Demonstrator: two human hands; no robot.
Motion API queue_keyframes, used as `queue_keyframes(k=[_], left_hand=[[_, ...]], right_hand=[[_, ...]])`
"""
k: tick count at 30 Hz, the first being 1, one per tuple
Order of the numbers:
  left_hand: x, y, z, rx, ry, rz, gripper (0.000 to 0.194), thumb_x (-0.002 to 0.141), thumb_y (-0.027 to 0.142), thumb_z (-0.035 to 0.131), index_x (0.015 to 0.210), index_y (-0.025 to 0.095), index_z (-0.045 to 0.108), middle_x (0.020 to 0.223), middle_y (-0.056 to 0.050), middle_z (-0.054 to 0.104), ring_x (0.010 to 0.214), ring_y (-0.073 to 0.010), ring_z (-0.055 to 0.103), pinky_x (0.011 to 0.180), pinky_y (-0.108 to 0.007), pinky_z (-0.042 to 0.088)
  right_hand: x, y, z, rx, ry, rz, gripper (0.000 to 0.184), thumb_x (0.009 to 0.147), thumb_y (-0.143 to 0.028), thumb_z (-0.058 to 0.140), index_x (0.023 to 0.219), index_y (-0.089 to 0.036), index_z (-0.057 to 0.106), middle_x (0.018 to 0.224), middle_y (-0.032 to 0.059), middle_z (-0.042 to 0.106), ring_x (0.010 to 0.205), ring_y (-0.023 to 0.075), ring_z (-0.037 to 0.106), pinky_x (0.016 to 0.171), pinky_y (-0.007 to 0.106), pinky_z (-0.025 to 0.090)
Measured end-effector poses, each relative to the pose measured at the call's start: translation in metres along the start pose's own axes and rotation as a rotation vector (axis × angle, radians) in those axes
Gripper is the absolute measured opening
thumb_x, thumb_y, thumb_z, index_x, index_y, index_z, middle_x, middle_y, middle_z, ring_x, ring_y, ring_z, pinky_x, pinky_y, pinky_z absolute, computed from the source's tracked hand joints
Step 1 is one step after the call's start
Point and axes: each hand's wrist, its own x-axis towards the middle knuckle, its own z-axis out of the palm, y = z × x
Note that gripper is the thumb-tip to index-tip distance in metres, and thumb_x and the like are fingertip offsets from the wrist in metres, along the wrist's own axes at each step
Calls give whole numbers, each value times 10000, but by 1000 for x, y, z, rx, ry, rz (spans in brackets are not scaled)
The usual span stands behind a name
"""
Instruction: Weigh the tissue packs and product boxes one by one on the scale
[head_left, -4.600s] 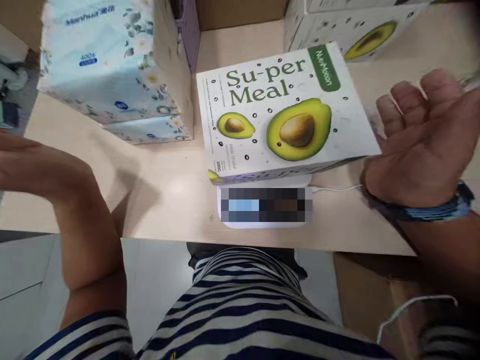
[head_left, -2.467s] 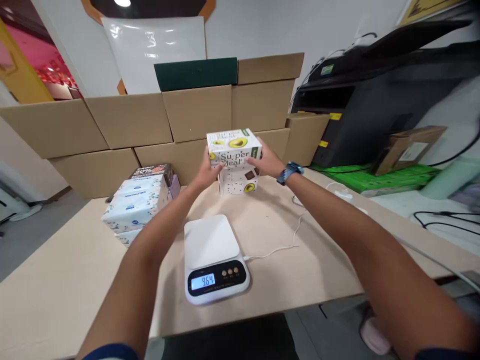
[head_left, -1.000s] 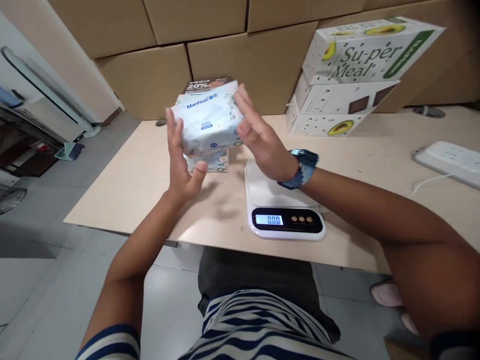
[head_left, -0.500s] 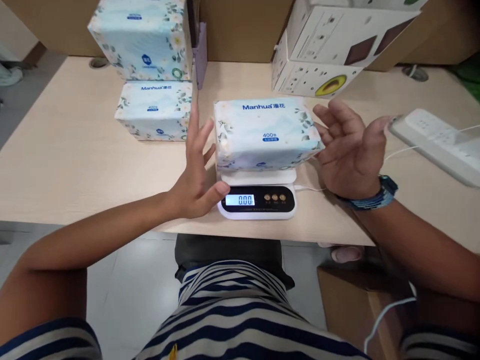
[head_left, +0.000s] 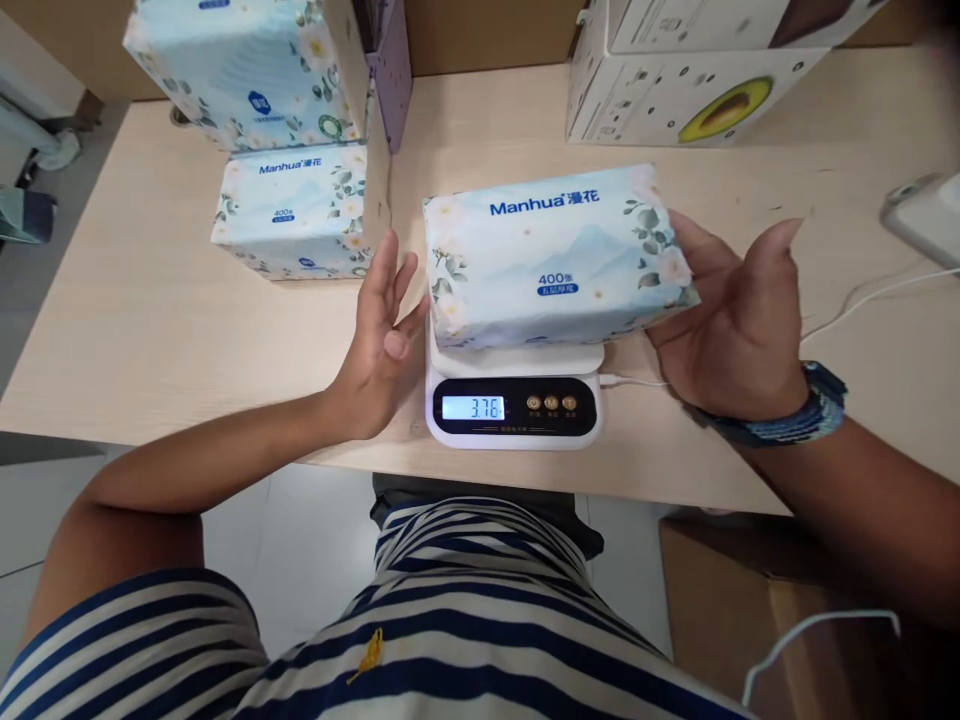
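Observation:
A pack of tissues (head_left: 555, 245), pale blue with white flowers and "Manhua" lettering, sits on a white digital scale (head_left: 592, 432), overhanging its platform and angled slightly up to the right. The lit display (head_left: 472, 408) reads 3.76. My left hand (head_left: 379, 350) stands upright at the pack's left end, open, fingertips close to its side. At the right end is my right hand (head_left: 731, 320), palm turned up and thumb stretched out. Its fingers go partly out of sight behind the pack's corner, touching or very near it.
Two more tissue packs (head_left: 292, 205) are stacked at the left, beside a purple box (head_left: 391, 80). White boxes with an avocado picture (head_left: 630, 100) stand at the back right. A white cable (head_left: 634, 381) runs from the scale; a power strip (head_left: 930, 220) lies at the right.
The display has gone from 0.00 to 3.76. The pack's right end now angles up more. My left thumb has moved off the scale's edge, and the view has shifted.

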Motion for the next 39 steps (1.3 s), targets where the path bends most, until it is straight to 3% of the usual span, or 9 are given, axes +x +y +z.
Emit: queue_keyframes(k=[4,8,11,17,22,28,34,39], left_hand=[[-1,4,0,-42,8,-34,764,1053,803,354,1736,511,176,1890,138,74,1791,-305,-23,1470,-573,216],[0,5,1,-73,-19,-10,761,1045,821,357,1723,507,212,1884,105,85,1786,-320,49,1478,-597,132],[2,3,0,-148,-20,-8,778,1032,826,414,1712,495,232,1878,80,46,1778,-361,51,1459,-638,152],[7,-12,-6,-180,20,-5,754,998,874,445,1656,530,318,1816,85,142,1768,-402,80,1440,-687,105],[9,-6,-9,-221,38,-239,682,1018,853,401,1598,496,368,1820,48,224,1757,-362,202,1435,-645,285],[11,10,-10,-184,-27,-280,678,1016,839,437,1589,477,403,1809,14,292,1743,-377,239,1343,-667,438],[10,8,-10,-71,6,-91,522,1107,690,390,1582,489,466,1739,30,452,1674,-299,405,1326,-575,488],[12,7,-15,-44,-8,-64,485,1123,640,413,1578,500,508,1661,50,553,1626,-282,482,1282,-547,536]], right_hand=[[-3,3,11,127,206,33,807,924,-932,468,1154,-222,774,888,77,829,912,272,820,755,437,667],[-8,0,18,148,193,13,772,938,-908,490,1059,-205,787,798,57,806,833,250,805,716,410,651],[-7,-3,17,173,156,40,793,903,-916,545,1163,-202,770,812,58,810,792,254,792,706,421,642],[-3,0,5,107,130,65,844,870,-965,515,1233,-239,749,923,74,819,860,258,786,825,464,635],[0,0,-2,49,195,12,755,943,-906,464,1211,-252,729,1000,67,817,827,221,771,779,434,618],[0,-1,3,55,264,-8,781,947,-902,465,1165,-197,722,865,58,788,810,204,768,747,380,606],[-5,2,2,52,227,-43,700,929,-852,598,1213,-235,770,1144,74,800,879,163,741,766,344,621],[-7,4,-6,40,248,-82,564,902,-802,698,1188,-321,777,1290,33,768,1017,152,737,836,324,654]])
